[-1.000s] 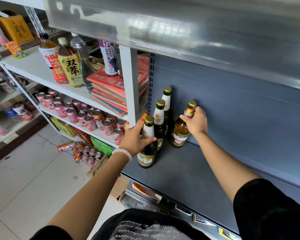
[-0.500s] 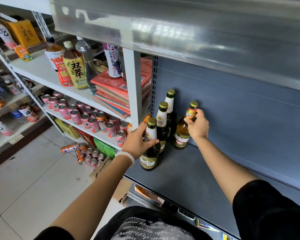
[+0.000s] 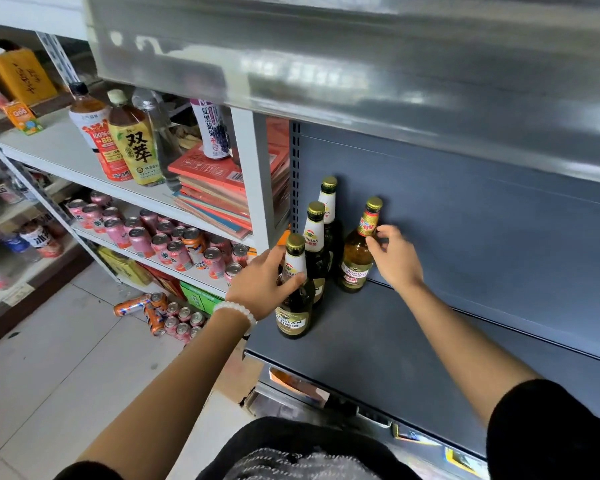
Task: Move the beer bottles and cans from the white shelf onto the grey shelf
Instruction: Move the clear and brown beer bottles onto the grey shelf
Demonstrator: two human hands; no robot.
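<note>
Three dark beer bottles with white neck labels stand in a row at the left end of the grey shelf (image 3: 378, 348). My left hand (image 3: 260, 289) grips the front dark bottle (image 3: 293, 317) around its shoulder. Behind it stand the second dark bottle (image 3: 315, 237) and the third dark bottle (image 3: 328, 202). An amber beer bottle (image 3: 355, 261) stands upright to their right. My right hand (image 3: 395, 259) hovers just right of its neck with the fingers spread and slightly blurred. Pink and orange cans (image 3: 174, 244) fill the lower board of the white shelf (image 3: 66, 157).
Large drink bottles (image 3: 132, 147) and a stack of red books (image 3: 219, 188) sit on the white shelf's upper board. More cans (image 3: 174, 317) lie on the tiled floor below. A metal shelf edge (image 3: 361, 74) overhangs the grey shelf, which stretches bare to the right.
My right hand has let go of the amber bottle's neck and drawn slightly away from it. My left hand still holds the front dark bottle.
</note>
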